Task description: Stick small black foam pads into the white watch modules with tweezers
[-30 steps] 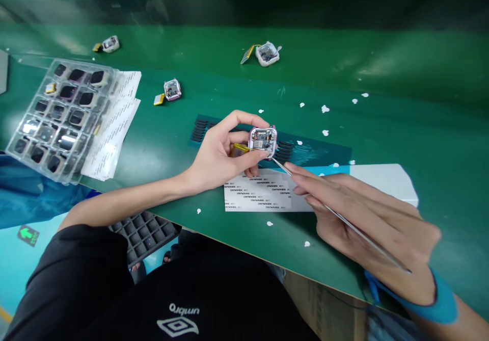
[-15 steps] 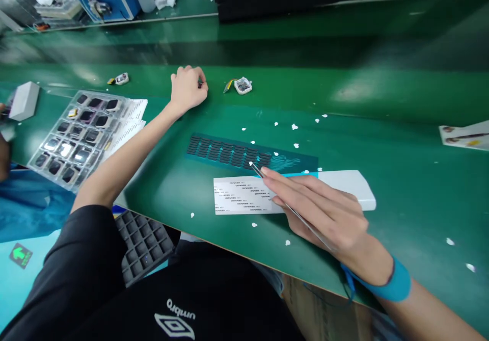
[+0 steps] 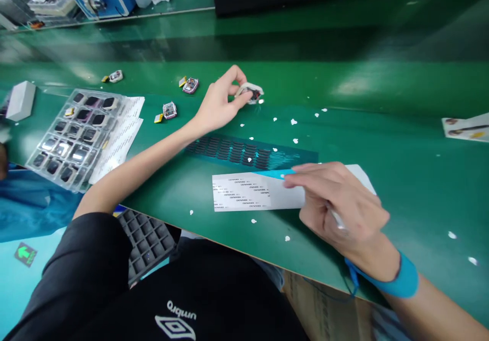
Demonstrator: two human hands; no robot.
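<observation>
My left hand point(image 3: 219, 101) pinches a small white watch case point(image 3: 252, 91) with its inside parts showing, over the back of the bench. My right hand point(image 3: 344, 208) is curled over a white printed adhesive sheet point(image 3: 240, 193). Metal tweezers point(image 3: 336, 218) lie in it, mostly hidden by the fingers. Its fingertips are close to a blue strip point(image 3: 277, 174) along the sheet's top edge. Behind the sheet lies a translucent film point(image 3: 301, 158) bearing rows of dark strips point(image 3: 229, 152). Two opened watch cases, one upper point(image 3: 190, 85) and one lower point(image 3: 169, 110), lie left of my left hand, yellow pieces beside them.
A clear tray point(image 3: 36, 150) of watch cases stands at the left, printed sheets point(image 3: 124, 145) beside it. Another opened case point(image 3: 115, 76) lies farther back. Small white stickers point(image 3: 294, 122) are scattered around. A dark compartment tray point(image 3: 147, 241) sits below the bench's front edge. Part of another person shows at far left.
My left hand has moved right and taken hold of the white watch case, uncovering two opened cases. My right hand has drawn back and turned; the tweezers no longer point at the film.
</observation>
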